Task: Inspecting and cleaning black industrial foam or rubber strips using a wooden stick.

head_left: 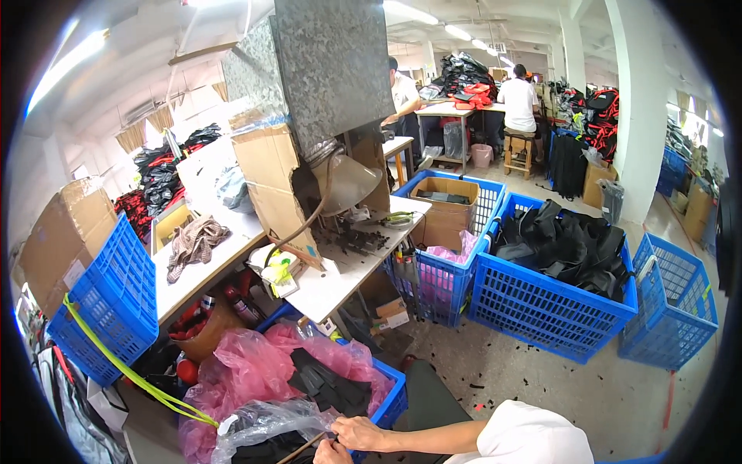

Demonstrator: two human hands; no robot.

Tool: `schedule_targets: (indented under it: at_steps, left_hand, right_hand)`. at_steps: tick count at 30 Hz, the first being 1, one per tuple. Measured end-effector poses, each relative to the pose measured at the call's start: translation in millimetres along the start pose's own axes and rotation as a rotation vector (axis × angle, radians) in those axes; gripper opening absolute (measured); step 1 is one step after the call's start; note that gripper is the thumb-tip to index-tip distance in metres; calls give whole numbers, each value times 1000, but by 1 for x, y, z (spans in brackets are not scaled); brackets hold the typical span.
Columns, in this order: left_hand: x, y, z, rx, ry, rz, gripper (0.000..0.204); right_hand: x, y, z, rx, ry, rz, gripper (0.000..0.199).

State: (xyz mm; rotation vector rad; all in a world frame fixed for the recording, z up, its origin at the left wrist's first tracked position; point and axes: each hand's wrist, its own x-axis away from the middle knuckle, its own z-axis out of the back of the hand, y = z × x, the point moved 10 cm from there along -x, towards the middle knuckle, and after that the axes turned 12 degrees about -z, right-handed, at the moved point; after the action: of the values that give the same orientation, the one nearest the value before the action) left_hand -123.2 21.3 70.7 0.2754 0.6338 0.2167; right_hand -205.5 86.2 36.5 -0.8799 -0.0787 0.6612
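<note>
At the bottom edge, my right hand (pixel 361 434) reaches in from the right, its fingers closed. Just below it is my left hand (pixel 332 453), also closed and partly cut off by the frame. A thin brown strip (pixel 303 447) runs up to where the two hands meet; which hand grips it is hard to make out. Beside them, a clear plastic bag (pixel 267 424) lies over black pieces (pixel 267 451). Pink plastic sheeting (pixel 251 359) lines the blue crate (pixel 393 398) there, with flat black fabric pieces (pixel 328 384) on it.
A white worktable (pixel 325 290) with a grey metal machine (pixel 332 69) stands ahead, black scraps on its top. To the right are a blue crate of black pieces (pixel 553 305) and another blue crate (pixel 668 301). Two people (pixel 519 104) work at the back. A yellow-green strap (pixel 139 371) hangs left.
</note>
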Motion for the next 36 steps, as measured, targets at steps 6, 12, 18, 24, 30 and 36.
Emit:
schedule_targets:
  at_steps: [6,12,18,24,30,36]
  left_hand:
    - [1,-18,-1,-28,15,130,15]
    - [1,-57,-4,14,164,71,10]
    - [-6,-47,11,381,38,217,16]
    - [-1,-19,26,189,79,293,18]
    - [-2,-23,22,247,247,270,10]
    - [-4,-32,23,111,156,244,12]
  right_hand:
    - [-8,-2,-1,-313,24,-3,12]
    - [9,15,-103,-1469,-711,-724,13]
    - [-3,21,-88,-1277,-617,-739,17]
    - [-23,-17,-3,-221,-59,-23,13]
    - [-8,-27,15,-276,129,52,12]
    - [-14,10,-30,-721,-218,-232,12]
